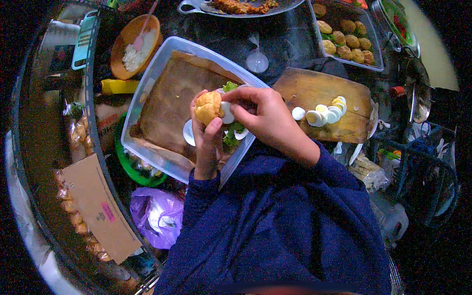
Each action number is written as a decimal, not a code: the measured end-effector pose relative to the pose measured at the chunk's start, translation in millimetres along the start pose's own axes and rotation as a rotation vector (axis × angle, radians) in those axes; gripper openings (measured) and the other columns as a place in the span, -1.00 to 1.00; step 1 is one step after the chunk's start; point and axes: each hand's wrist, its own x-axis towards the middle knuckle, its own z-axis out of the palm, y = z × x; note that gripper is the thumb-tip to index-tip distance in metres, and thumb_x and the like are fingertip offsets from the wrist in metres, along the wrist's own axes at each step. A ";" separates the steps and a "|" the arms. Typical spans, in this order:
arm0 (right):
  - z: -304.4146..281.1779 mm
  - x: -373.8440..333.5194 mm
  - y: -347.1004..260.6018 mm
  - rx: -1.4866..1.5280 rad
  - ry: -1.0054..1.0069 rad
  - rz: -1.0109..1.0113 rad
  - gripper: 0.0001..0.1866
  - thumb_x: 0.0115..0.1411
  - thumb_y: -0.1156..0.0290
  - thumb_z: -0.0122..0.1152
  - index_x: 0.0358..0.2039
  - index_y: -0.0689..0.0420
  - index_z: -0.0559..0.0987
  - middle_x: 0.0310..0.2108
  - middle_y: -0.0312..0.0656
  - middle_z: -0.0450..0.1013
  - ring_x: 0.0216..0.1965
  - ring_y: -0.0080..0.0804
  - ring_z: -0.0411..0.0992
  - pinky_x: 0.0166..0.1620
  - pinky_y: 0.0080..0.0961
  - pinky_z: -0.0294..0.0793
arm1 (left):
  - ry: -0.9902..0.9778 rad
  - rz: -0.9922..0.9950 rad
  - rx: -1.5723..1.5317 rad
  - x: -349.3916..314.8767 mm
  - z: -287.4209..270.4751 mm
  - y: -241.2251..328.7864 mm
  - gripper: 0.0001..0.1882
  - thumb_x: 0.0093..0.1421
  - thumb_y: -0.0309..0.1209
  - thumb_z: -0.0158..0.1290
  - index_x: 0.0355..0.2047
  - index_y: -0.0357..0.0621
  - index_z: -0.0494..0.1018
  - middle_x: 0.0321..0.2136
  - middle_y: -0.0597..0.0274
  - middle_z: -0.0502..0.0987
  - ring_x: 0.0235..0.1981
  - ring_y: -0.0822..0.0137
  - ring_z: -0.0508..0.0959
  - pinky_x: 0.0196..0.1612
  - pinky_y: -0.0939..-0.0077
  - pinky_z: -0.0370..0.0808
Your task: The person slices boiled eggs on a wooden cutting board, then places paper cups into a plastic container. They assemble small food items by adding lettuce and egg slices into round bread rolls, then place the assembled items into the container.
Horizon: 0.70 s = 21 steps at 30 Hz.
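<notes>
My left hand [207, 147] holds a golden-brown bun [207, 107], fingers wrapped round it and the thumb on its near side. In the fingertips of my right hand [269, 113] is a white boiled egg slice [227, 113], touching the bun's right side. Both hands are above a clear plastic box [129, 115] lined with brown paper [164, 105]. Green lettuce [230, 140] and white paper cups [188, 132] lie in the box, partly hidden by my hands. To the right, several egg slices [333, 115] rest on a wooden cutting board [322, 83].
A box of filled buns [351, 42] stands at the far right, a pan of reddish-brown food [241, 7] at the far middle. A bowl of white shreds [132, 58] is far left. Near left are a green basin [127, 160], a purple bag [147, 216] and cardboard [101, 209].
</notes>
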 end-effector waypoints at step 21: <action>-134.0 -30.5 11.2 -0.064 0.549 -0.085 -0.78 0.18 0.55 0.08 -0.14 0.20 0.52 -0.24 -0.22 0.51 -0.26 -0.52 0.47 -0.16 -0.63 0.42 | 0.274 -0.035 0.268 11.7 -19.2 2.4 -0.40 0.26 -0.06 -0.17 0.23 -0.04 0.09 0.16 0.08 0.22 0.18 0.10 0.25 0.23 0.14 0.21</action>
